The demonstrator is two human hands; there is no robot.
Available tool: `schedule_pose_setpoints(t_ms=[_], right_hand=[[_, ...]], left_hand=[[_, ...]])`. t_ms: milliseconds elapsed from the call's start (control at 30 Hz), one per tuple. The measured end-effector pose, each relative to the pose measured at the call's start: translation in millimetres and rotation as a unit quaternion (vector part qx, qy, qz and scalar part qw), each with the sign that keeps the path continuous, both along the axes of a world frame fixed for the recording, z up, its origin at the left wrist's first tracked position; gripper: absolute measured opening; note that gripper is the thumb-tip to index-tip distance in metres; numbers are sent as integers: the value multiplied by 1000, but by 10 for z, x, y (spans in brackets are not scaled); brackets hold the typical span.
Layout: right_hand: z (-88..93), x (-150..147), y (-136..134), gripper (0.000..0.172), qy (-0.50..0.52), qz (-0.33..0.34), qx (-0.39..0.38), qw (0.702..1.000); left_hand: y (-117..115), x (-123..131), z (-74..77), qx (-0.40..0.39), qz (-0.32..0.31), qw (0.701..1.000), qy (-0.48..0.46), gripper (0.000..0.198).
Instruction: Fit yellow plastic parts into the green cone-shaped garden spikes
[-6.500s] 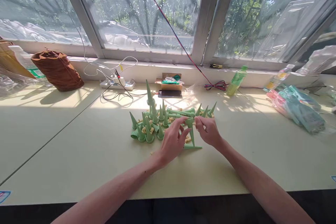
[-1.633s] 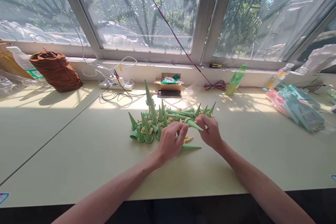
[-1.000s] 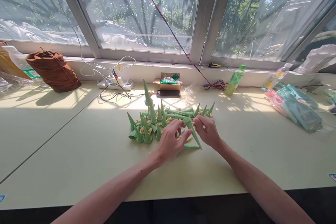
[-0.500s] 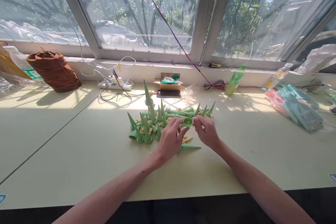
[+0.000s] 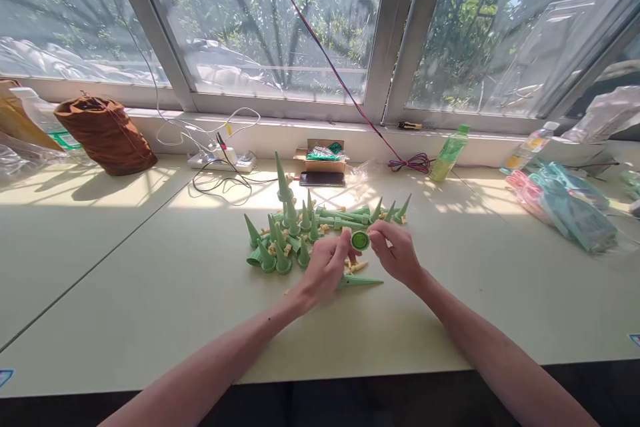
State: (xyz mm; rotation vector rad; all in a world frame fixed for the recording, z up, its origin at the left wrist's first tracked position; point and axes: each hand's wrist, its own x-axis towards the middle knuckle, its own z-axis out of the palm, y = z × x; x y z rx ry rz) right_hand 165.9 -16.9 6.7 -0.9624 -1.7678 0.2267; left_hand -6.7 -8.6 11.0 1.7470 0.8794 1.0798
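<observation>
A heap of green plastic cone spikes [image 5: 300,233] lies on the pale table [image 5: 150,293], mixed with several small yellow pieces [image 5: 356,267]. Some spikes stand upright, others lie flat. My right hand [image 5: 397,255] pinches one green spike [image 5: 360,240] by its wide end, whose round open mouth faces me. My left hand [image 5: 324,268] is closed beside that mouth, fingertips together against the spike's rim; what they pinch is too small to name. Another spike [image 5: 361,281] lies flat on the table under my hands.
Behind the heap are a small cardboard box [image 5: 320,153], a dark phone [image 5: 322,178], a power strip with cables [image 5: 223,159] and a green bottle [image 5: 449,152]. A brown bag [image 5: 106,135] sits far left. Pink and teal packets [image 5: 565,203] lie at the right.
The held spike has turned from pointing down and right to showing its open mouth towards me. Both hands have stayed over the same spot and dropped slightly.
</observation>
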Motion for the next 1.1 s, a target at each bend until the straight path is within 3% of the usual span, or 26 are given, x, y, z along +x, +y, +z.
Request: schedule_pose_setpoints(t_ms=[367,600,933,1100], right_hand=[[-9,-8,-2,30,15,9,-27,999],[42,-22,-12,36,-6,-19,-12,1000],[29,-16,45,45,-42,-52,-19,998],[11,-30,62,46,-37,-49,-47,997]], left_hand=[[41,-43,23,-20,-69,997,-9,54],[40,-57,62,14,-98,995,-1,41],[59,-39,-18,145,-46,986,60,18],[74,-56,-63,219,-34,971,91,26]])
